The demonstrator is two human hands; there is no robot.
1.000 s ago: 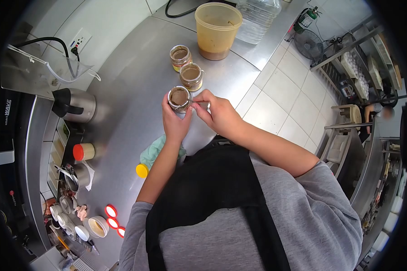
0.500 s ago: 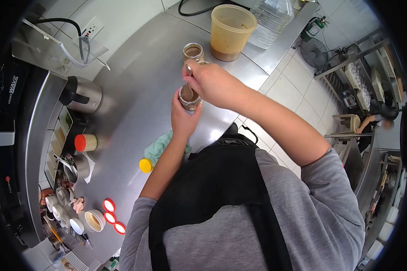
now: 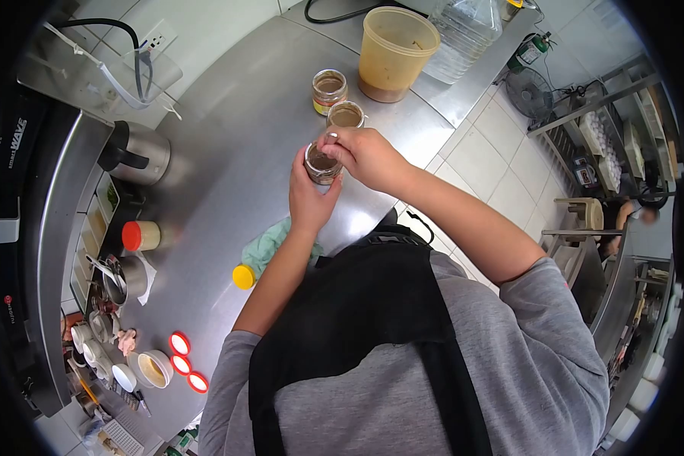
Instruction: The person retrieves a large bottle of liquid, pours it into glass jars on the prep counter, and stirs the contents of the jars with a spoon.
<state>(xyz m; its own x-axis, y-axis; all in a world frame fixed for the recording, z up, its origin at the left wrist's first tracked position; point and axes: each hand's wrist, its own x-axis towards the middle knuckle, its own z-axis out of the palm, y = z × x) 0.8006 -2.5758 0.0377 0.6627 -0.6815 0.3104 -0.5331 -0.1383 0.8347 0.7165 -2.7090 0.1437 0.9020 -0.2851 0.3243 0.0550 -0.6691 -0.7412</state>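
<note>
My left hand is wrapped round a glass jar with brown contents, its mouth tilted up. Over that mouth, my right hand is closed in a pinch on what looks like a metal spoon; only the tip of its handle shows and its bowl is hidden. Just beyond my right fingers stands a second open jar filled with brown stuff. Behind it is a third jar with a coloured label, also open and brown inside.
A yellowish tub with brown residue and a clear plastic jug stand at the back right. Near my left forearm lie a green cloth and a yellow lid. Red-rimmed lids, a kettle and a red-topped jar are leftward.
My right hand has lowered and shifted slightly right, its fingers now closer over the held jar. The second jar, mostly covered by the hand before, now shows. My left hand keeps its hold.
</note>
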